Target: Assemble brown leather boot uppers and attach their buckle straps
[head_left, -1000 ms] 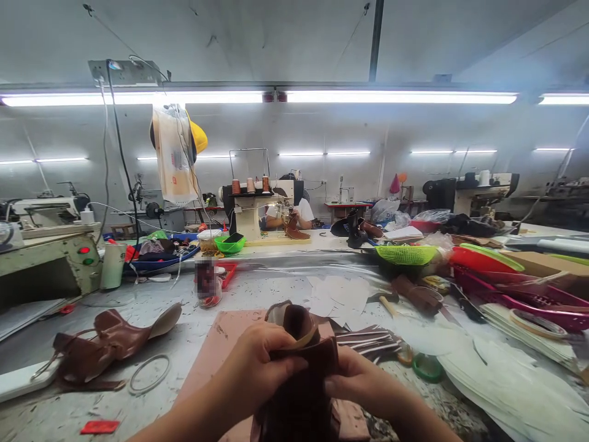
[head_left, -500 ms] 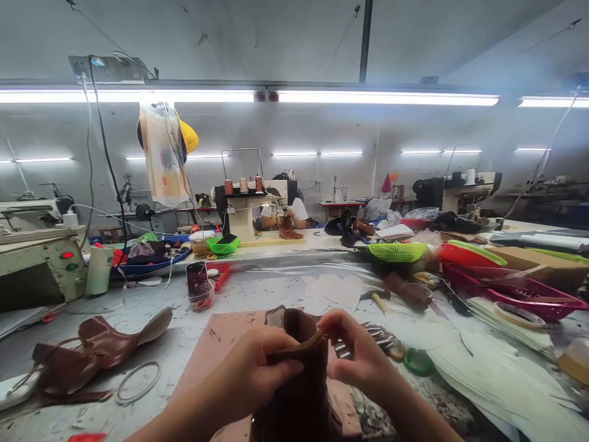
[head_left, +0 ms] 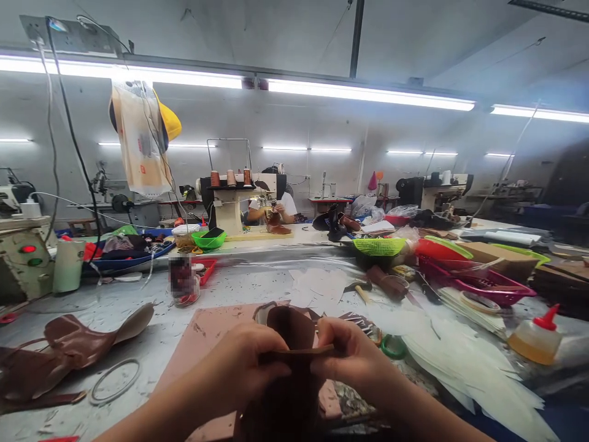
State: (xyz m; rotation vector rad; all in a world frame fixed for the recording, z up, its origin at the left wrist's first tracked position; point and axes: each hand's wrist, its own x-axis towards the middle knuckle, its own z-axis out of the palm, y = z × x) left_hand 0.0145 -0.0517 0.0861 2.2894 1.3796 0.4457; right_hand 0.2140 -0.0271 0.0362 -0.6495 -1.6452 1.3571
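Between my hands is a dark brown leather boot upper (head_left: pixel 289 328), its open top facing me and its lower part in shadow. My left hand (head_left: pixel 251 356) pinches the near top edge from the left, thumb below and fingers above. On the right, my right hand (head_left: pixel 347 350) grips the same edge between thumb and bent fingers. The edge is drawn nearly straight between the two pinches. Beneath lies a pink board (head_left: pixel 197 344). Another brown leather upper (head_left: pixel 69 350) rests at the left beside a metal ring (head_left: pixel 115 380).
A hammer (head_left: pixel 361 290) lies beyond my right hand, near white sheets (head_left: pixel 455 356). A glue bottle (head_left: pixel 536 341) and a magenta basket (head_left: pixel 510 291) stand at the right. Across the bench, a person (head_left: pixel 288 205) works behind a sewing machine (head_left: pixel 230 205).
My right hand has come down and nearer along the boot's rim, and the near edge is now straighter. The view has shifted to the right, bringing the glue bottle fully into sight.
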